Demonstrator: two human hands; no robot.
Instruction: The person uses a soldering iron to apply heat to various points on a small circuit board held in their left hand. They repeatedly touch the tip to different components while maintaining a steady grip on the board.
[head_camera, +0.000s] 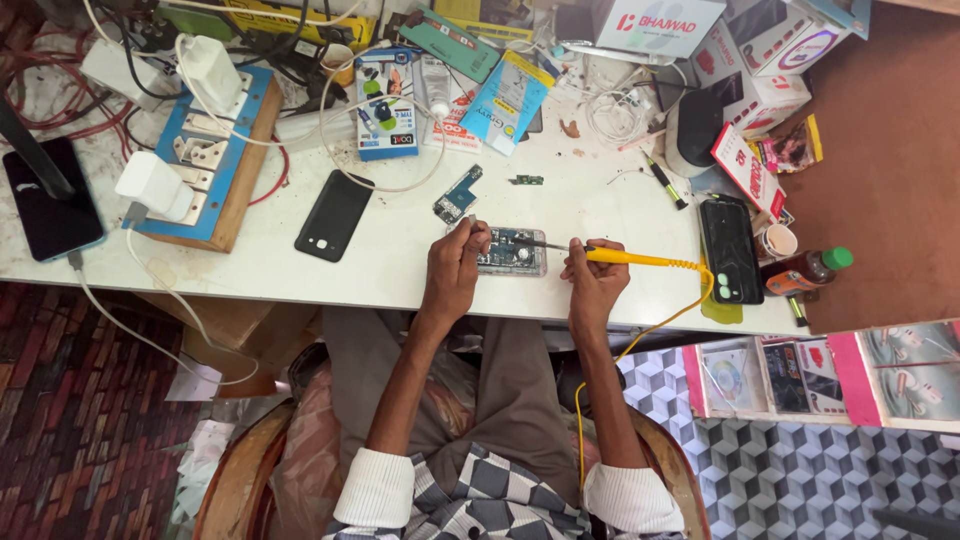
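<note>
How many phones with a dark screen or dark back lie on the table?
3: one phone at the table's left edge, one phone left of the left hand, one phone right of the right hand. Clutter may hide more.

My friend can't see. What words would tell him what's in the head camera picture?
A person's right hand holds a yellow-handled soldering iron to an opened phone's circuit board, steadied by the left hand, on a cluttered white table. A black phone lies left of it.
</note>
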